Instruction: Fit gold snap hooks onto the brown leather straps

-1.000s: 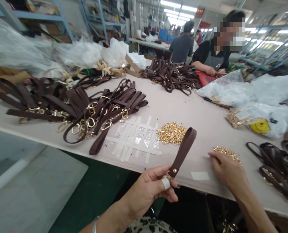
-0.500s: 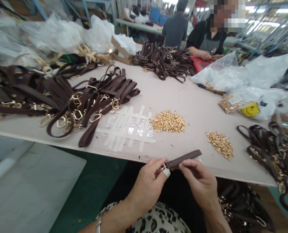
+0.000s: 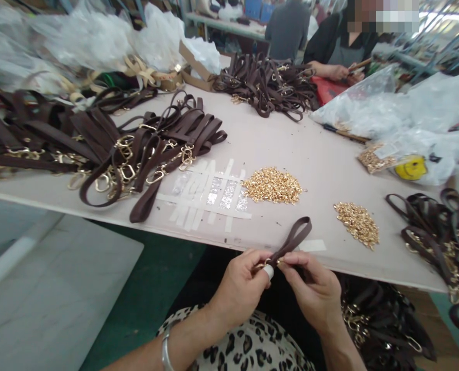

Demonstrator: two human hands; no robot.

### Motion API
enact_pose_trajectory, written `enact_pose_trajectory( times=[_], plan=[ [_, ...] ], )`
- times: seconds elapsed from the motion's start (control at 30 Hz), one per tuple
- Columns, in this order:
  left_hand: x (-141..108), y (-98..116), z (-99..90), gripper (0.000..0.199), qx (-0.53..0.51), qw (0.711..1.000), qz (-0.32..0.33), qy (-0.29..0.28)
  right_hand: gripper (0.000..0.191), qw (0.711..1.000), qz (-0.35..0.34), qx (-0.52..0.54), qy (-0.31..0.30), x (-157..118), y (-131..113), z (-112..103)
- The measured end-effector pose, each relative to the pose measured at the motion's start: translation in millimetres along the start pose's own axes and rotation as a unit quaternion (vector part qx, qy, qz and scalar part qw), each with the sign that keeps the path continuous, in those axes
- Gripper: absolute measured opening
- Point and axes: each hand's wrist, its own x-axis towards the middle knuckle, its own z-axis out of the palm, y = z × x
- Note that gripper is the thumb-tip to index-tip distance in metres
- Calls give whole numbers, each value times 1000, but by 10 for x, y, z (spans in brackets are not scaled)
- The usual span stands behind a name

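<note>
A dark brown looped strap [image 3: 296, 234] points up and to the right over the table's front edge. My left hand [image 3: 239, 283] pinches its lower, metal-ringed end; a white wrap covers one fingertip. Close beside it, my right hand [image 3: 314, 288] has thumb and fingers pressed together at a tiny gold piece [image 3: 278, 262] against the strap. Beyond my hands lie a larger pile of small gold pieces [image 3: 273, 185] and, to its right, a smaller gold pile [image 3: 356, 224].
Brown straps with gold clips [image 3: 136, 149] heap at the left; another strap pile [image 3: 266, 85] lies at the back, more straps [image 3: 434, 232] at the right. Clear plastic bags [image 3: 403, 113] sit back right. A person's hands [image 3: 345, 73] work across the table [image 3: 306, 144].
The strap's loop has opened and tilts more steeply upward. My right hand has moved left, nearer my left fingertips. The whole view has shifted slightly.
</note>
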Motion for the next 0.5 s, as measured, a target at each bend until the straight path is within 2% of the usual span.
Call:
enact_pose_trajectory(
  times=[0.1,0.2,0.33,0.5],
  plan=[
    [-32,-31,-37,32,60,994,86,9,16,999,-39,-18,0,0,-57,-3],
    [-50,-51,-64,34,81,984,159,7,17,999,-30,-15,13,-21,-99,7],
    [-65,-31,-77,33,101,974,201,7,15,995,49,74,38,-38,-153,67],
    [-85,19,-86,31,114,973,201,-9,34,953,162,243,84,-39,-249,172]
  ],
)
